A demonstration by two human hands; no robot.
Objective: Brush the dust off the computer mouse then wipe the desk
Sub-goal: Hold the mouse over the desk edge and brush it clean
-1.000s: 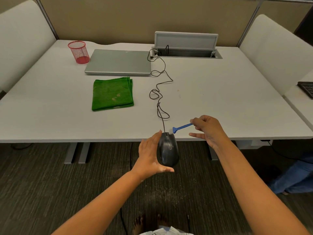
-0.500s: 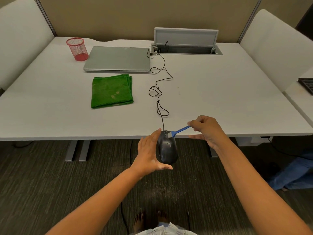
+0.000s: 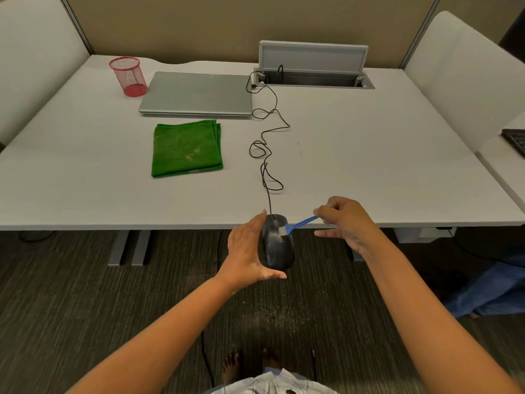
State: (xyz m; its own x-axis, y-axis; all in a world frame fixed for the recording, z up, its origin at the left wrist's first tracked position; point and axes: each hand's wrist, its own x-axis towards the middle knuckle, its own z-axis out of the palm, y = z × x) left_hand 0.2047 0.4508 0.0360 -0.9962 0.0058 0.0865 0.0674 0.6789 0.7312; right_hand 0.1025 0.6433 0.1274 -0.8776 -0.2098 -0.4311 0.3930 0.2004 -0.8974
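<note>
My left hand (image 3: pixel 246 253) holds a black computer mouse (image 3: pixel 277 245) in the air just off the desk's front edge, thumb under its rear end and fingers along its left side. My right hand (image 3: pixel 345 223) pinches a small blue brush (image 3: pixel 298 225) by the handle. The brush's white bristles touch the top of the mouse near its front. The mouse's black cable (image 3: pixel 265 155) runs in loops across the white desk (image 3: pixel 369 166) to the back. A folded green cloth (image 3: pixel 186 149) lies flat on the desk, left of the cable.
A shut silver laptop (image 3: pixel 196 93) lies behind the cloth, with a red mesh cup (image 3: pixel 129 76) to its left. An open cable hatch (image 3: pixel 312 78) sits at the back. White dividers flank the desk. A black keyboard (image 3: pixel 515 142) shows at the right edge. Dark carpet lies below.
The brush has moved left and down from beside the mouse's front onto its top. The left hand keeps the mouse at nearly the same spot.
</note>
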